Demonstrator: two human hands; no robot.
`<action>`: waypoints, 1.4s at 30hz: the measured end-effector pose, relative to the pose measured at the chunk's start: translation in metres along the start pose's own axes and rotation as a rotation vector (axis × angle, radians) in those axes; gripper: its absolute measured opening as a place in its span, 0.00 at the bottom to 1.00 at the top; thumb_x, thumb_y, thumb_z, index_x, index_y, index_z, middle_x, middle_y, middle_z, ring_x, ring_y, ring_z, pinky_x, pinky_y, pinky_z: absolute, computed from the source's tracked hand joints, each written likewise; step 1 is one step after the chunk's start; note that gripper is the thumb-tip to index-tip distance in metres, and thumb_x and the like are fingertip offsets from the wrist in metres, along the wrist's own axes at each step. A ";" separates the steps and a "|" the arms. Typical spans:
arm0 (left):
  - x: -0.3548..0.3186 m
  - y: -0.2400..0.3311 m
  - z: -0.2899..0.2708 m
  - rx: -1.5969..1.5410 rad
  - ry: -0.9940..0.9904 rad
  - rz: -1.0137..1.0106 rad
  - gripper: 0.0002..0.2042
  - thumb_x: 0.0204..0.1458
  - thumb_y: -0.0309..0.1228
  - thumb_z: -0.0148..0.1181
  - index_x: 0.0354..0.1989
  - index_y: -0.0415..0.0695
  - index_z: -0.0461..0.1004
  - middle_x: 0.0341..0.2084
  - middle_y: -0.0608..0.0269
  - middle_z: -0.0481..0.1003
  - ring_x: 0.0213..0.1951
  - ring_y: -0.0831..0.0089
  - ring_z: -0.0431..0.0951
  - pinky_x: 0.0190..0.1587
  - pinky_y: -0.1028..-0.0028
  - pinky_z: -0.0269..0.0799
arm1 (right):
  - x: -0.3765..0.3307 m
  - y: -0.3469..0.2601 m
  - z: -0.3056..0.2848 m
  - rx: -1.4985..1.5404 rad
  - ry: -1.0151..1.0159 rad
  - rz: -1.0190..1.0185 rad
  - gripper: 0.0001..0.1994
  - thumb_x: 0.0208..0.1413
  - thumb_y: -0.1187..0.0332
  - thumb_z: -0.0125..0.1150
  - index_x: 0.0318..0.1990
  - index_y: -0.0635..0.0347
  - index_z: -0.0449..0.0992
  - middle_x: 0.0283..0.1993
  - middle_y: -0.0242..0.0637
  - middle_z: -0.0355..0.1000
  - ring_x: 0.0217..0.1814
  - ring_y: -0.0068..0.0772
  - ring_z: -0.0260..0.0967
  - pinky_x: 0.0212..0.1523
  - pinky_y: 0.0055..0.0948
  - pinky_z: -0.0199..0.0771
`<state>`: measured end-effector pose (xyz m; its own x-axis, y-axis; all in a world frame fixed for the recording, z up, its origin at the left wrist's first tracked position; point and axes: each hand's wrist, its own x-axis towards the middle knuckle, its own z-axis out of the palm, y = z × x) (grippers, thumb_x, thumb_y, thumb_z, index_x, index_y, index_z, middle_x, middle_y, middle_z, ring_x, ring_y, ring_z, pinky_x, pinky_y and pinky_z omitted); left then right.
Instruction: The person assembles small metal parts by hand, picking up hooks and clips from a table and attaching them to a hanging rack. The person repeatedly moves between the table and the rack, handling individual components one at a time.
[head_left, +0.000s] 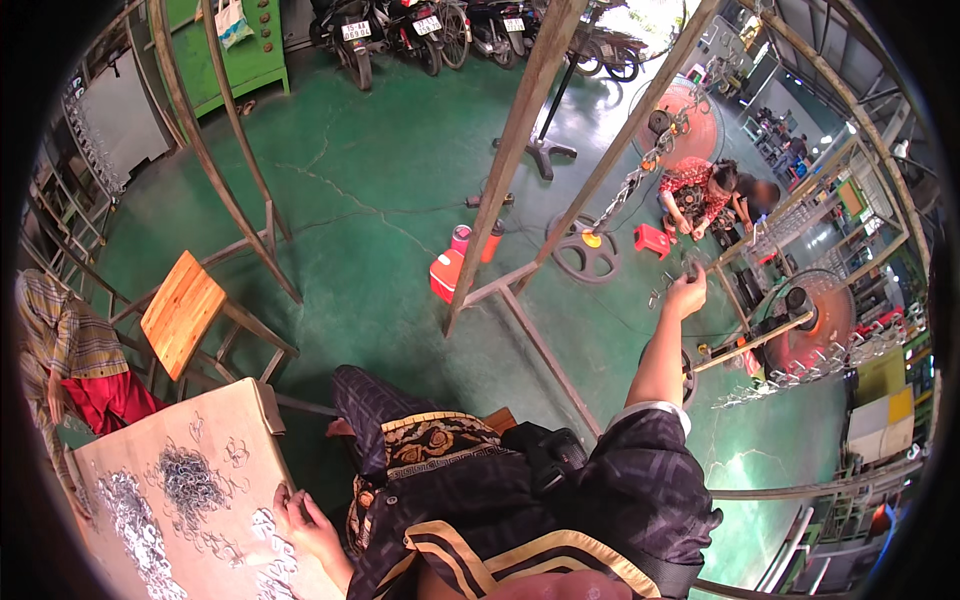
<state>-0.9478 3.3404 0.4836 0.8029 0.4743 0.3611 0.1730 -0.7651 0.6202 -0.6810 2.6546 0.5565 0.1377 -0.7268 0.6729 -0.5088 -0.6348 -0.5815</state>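
Observation:
My left hand (308, 528) lies at the right edge of a cardboard-topped table (225, 420), its fingers apart beside a cluster of shiny, bent metal hooks (272, 545). A dark heap of small wire pieces (190, 485) and a long silvery pile of metal pieces (135, 530) spread over the same top. Far out to the right, my right arm is stretched forward. The right hand (684, 296) is closed in a pinch near a rusty metal frame; something small and dark shows at its fingertips, too small to name.
Rusty posts (520, 150) stand in front of me. A wooden stool (183, 312) is at the left, near a person in a plaid shirt (75, 335). Fans (685, 120), a red stool (652, 240) and two crouching people are farther right. A red-and-white cooler (447, 275) sits on the green floor.

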 end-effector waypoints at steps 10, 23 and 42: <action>0.001 0.007 -0.002 0.008 -0.008 -0.018 0.04 0.56 0.22 0.54 0.37 0.35 0.74 0.51 0.47 0.69 0.51 0.49 0.73 0.48 0.61 0.75 | -0.014 0.008 0.007 0.002 -0.052 -0.006 0.16 0.46 0.77 0.61 0.44 0.52 0.79 0.36 0.41 0.77 0.38 0.45 0.75 0.40 0.42 0.73; 0.001 0.005 -0.002 0.026 -0.022 -0.018 0.05 0.56 0.21 0.54 0.37 0.32 0.73 0.51 0.45 0.67 0.51 0.50 0.73 0.50 0.62 0.74 | -0.063 -0.031 0.003 0.150 -0.183 -0.038 0.12 0.48 0.77 0.62 0.42 0.56 0.80 0.36 0.40 0.76 0.35 0.39 0.76 0.38 0.37 0.74; 0.001 0.006 0.000 -0.046 -0.031 -0.086 0.06 0.57 0.23 0.53 0.37 0.32 0.72 0.51 0.45 0.67 0.52 0.51 0.73 0.50 0.62 0.75 | -0.152 -0.193 -0.057 0.764 -0.628 -0.335 0.13 0.49 0.80 0.62 0.43 0.59 0.79 0.30 0.37 0.73 0.30 0.28 0.73 0.34 0.27 0.73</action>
<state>-0.9464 3.3362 0.4879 0.8038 0.5229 0.2838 0.2162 -0.7011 0.6795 -0.6518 2.9025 0.5923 0.7007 -0.3496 0.6220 0.2803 -0.6668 -0.6905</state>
